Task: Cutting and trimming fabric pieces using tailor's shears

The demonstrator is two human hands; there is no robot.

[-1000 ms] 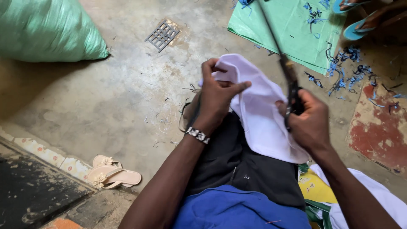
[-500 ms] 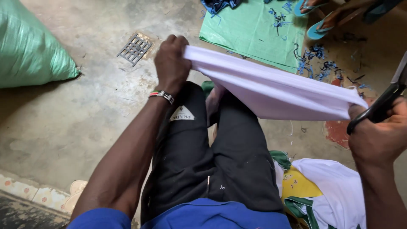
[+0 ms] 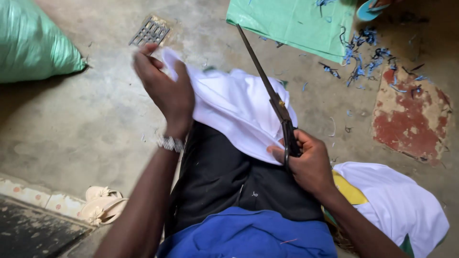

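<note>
My left hand (image 3: 165, 91) is pinching the far edge of a white cloth (image 3: 234, 110) draped over my lap; my right hand (image 3: 308, 160) is gripping long scissors (image 3: 267, 91), fingers clamped through the handles, blades pointing away.

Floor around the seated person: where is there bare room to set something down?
Bare concrete lies between the green sack, the drain grate and the left hand. The right side is crowded: green cloth, blue scraps, white garment.

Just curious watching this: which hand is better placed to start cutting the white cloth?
Probably the right hand: it already grips the scissors by the handles, beside the white cloth on the lap. The left hand only holds the cloth's far end.
</note>
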